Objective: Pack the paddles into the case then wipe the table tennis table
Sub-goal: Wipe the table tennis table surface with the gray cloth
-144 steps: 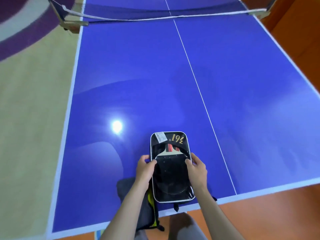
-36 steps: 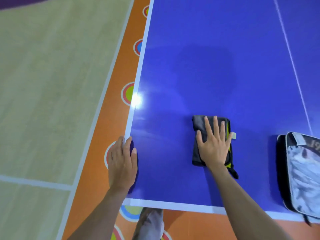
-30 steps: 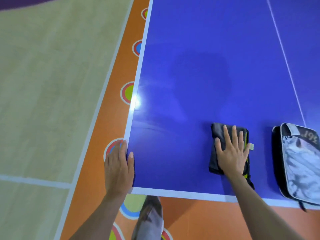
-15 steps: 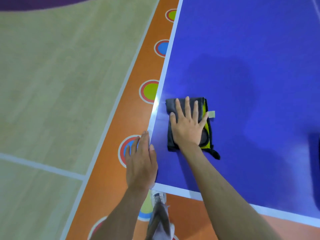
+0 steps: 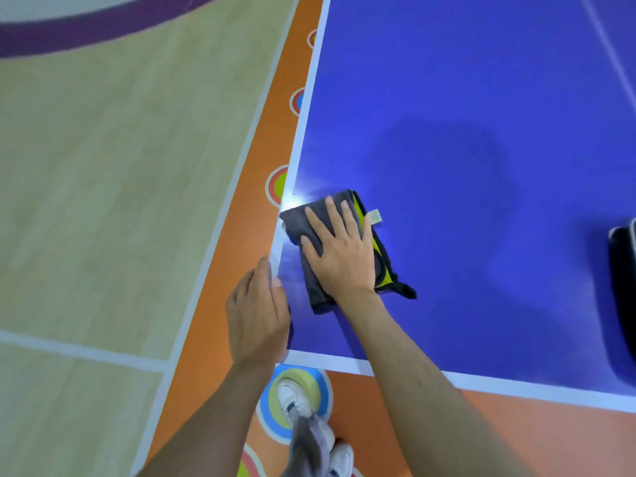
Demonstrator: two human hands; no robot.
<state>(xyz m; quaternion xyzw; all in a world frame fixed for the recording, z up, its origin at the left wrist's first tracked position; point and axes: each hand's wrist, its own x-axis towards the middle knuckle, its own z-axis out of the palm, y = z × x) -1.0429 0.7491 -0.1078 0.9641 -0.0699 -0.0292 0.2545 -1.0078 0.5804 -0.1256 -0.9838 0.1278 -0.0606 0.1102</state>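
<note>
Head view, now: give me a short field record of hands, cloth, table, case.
right hand: flat, fingers straight, pressing the folded grey and yellow cloth
left hand: resting on the table's left edge near the corner
cloth position: at the white left sideline
blue table tennis table: shiny top
dark paddle case: on the table, cut off at right

My right hand (image 5: 339,251) lies flat with straight fingers on a folded grey cloth (image 5: 311,232) with yellow trim, pressing it onto the blue worktop (image 5: 464,98) at its left edge, near the corner. My left hand (image 5: 256,313) rests with straight fingers over that white-lined edge, just beside the cloth. The dark case (image 5: 623,287) shows partly at the far right, and my white shoes (image 5: 292,401) stand on the orange floor (image 5: 220,304) below.
</note>
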